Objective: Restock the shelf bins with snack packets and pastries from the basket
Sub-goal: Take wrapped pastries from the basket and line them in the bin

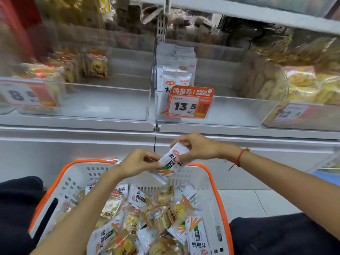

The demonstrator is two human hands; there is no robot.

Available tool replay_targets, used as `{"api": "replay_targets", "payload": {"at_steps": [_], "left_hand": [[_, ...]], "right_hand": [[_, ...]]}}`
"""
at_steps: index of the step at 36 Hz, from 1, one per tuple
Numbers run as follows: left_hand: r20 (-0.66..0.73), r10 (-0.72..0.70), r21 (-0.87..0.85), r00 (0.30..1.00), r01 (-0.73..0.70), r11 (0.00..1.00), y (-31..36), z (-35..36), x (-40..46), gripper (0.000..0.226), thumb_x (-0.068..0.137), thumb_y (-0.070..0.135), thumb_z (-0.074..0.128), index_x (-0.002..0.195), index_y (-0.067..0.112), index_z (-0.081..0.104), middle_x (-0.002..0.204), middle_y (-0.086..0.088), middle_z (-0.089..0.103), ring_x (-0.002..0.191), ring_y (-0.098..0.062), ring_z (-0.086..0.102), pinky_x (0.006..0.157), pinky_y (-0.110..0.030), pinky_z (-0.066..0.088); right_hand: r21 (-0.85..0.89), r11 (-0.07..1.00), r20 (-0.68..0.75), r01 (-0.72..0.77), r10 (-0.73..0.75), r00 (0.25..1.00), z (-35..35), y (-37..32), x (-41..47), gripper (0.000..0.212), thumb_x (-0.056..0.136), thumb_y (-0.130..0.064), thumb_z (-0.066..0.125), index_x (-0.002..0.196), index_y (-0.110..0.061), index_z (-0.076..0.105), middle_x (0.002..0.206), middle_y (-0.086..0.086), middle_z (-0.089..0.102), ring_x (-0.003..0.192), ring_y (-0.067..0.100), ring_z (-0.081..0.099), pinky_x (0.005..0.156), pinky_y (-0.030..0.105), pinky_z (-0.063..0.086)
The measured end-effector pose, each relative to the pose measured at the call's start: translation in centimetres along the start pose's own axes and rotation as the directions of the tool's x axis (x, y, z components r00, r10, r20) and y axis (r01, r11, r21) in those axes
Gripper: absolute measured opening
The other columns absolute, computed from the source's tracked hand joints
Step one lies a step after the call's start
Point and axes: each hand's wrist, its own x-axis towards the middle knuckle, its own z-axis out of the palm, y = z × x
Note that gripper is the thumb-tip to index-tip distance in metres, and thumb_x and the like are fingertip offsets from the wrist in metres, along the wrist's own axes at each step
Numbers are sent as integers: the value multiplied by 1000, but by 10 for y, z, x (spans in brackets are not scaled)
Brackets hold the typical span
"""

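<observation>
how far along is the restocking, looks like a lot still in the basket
Partly done: the middle bin behind the 13.5 price tag already holds a row of white snack packets. In hand: both hands, left hand and right hand, grip a small stack of white packets above the basket. Left: the basket is still heaped with mixed packets and pastries, so most remains.

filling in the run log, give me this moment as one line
stage: packet lifted | left hand: pinching white snack packets | right hand: gripping same packets | over basket | matching bin: part full
</observation>
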Motion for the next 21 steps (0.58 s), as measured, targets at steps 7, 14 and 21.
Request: {"api": "replay_targets", "payload": {"at_steps": [7, 14, 21], "left_hand": [[-205, 95, -196, 974, -136, 971, 54, -21, -17, 13, 86, 5, 68, 92, 15, 74, 83, 8, 75, 77, -1, 68, 72, -10, 49], [-438, 206, -258, 875, -342, 904, 105, -26, -15, 13, 82, 18, 68, 93, 23, 73, 88, 9, 76, 78, -3, 69, 73, -18, 55], [-564, 364, 39, 742, -416, 908, 147, -62, -5, 19, 78, 44, 67, 83, 27, 75, 81, 15, 73, 77, 5, 63, 70, -10, 49]], "right_hand": [[245, 959, -112, 142, -117, 987, -38, -33, -19, 31, 81, -7, 75, 110, -4, 66, 107, 1, 72, 94, 8, 69, 82, 19, 54], [354, 885, -401, 302, -148, 904, -54, -52, -22, 21, 85, -12, 70, 103, -22, 69, 101, -6, 74, 92, 9, 69, 74, 23, 55], [455, 829, -563, 326, -15, 826, -90, -77, -37, 16, 93, -6, 58, 106, -6, 66, 92, 4, 72, 68, 4, 69, 55, 14, 51]]}}
